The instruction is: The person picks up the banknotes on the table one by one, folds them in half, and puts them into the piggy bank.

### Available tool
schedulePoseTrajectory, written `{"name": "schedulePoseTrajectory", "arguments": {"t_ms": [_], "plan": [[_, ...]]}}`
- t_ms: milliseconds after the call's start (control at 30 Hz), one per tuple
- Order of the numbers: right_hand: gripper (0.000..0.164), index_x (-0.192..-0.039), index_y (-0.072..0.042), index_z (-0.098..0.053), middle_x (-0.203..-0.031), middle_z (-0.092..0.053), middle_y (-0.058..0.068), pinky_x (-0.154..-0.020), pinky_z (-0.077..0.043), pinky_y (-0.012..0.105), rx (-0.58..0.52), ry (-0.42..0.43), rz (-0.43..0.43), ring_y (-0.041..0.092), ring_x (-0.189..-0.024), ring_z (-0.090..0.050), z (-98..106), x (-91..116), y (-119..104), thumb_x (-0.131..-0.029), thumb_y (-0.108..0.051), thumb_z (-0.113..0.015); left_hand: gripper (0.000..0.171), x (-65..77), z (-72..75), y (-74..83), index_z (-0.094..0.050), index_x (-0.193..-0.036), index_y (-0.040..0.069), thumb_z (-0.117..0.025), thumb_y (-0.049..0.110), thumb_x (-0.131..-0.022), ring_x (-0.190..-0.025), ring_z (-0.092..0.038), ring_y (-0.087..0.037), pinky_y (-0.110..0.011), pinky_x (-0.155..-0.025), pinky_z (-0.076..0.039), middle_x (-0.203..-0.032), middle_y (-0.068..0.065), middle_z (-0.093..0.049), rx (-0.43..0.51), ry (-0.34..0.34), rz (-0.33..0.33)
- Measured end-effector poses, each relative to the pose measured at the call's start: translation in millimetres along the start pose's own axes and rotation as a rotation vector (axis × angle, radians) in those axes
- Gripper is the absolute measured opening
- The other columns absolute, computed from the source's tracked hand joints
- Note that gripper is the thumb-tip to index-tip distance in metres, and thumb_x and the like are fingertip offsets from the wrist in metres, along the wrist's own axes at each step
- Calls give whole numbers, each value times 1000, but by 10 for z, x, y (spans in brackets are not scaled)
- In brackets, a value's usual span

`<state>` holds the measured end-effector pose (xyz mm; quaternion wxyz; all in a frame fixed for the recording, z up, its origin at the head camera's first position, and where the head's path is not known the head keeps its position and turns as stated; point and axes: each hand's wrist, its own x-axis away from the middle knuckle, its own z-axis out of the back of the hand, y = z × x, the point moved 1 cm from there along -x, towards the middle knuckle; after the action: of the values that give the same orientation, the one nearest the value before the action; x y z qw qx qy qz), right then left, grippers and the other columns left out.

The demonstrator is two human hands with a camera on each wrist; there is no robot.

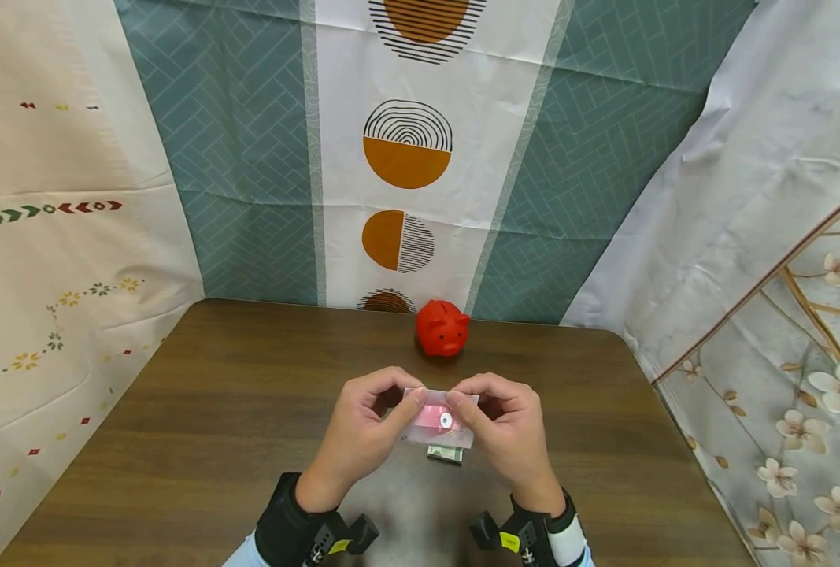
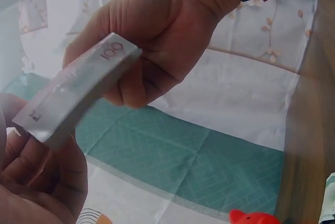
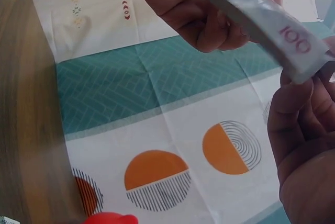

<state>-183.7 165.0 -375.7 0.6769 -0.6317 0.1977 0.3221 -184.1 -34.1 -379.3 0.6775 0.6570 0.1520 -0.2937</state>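
Observation:
Between both hands, above the table, is a pink-and-white banknote (image 1: pixel 420 433) printed with "100". My left hand (image 1: pixel 363 433) pinches its left end between thumb and fingers, and my right hand (image 1: pixel 508 433) pinches the right end. Seen from the left wrist, the banknote (image 2: pixel 78 85) has a lengthwise bend and a narrow side face. The right wrist view shows the banknote (image 3: pixel 272 30) bent the same way, with the right hand's fingers (image 3: pixel 296 103) under one end. A small folded green banknote (image 1: pixel 445 454) lies on the table just below the hands.
A red piggy bank (image 1: pixel 442 327) stands near the table's back edge, beyond the hands. The brown wooden table (image 1: pixel 214 417) reaches to patterned cloths hung behind it and at both sides. A dark band with a small camera (image 1: pixel 363 534) is strapped to each wrist.

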Motion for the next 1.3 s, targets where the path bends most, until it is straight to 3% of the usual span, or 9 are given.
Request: {"name": "schedulePoseTrajectory", "arguments": {"t_ms": [333,700,933,1300], "plan": [[21,-94,-4,-73,-79,-67,1,-43,-40,27,47,28,-38,13,-59,-51,39,12,8,-86,16,-68,12,-3,-8,-10,-72,-95,9,-65,-2,-96,-70,-57,-12,-25,-55,-49,-82,-6,-66,32,2,-16],[18,-94,0,-73,-82,-70,2,-48,-48,27,41,33,-34,14,-61,-55,63,12,4,-87,15,-67,11,-10,16,-2,-72,-95,7,-64,-1,-96,-70,-58,-14,-27,-56,-53,-83,-9,-68,28,10,-15],[15,-96,1,-73,-86,-73,-4,-53,-51,25,52,52,-64,14,-63,-58,89,19,-12,-90,12,-67,12,-19,22,-1,-72,-97,6,-63,-2,-97,-72,-58,-15,-26,-58,-53,-84,-11,-67,25,16,-19],[13,-95,3,-73,-89,-74,-9,-49,-47,26,51,76,-47,14,-62,-55,131,17,9,-90,12,-66,13,-6,52,7,-72,-95,6,-62,-2,-98,-69,-57,-14,-26,-56,-51,-82,-11,-67,8,36,-20]]}}
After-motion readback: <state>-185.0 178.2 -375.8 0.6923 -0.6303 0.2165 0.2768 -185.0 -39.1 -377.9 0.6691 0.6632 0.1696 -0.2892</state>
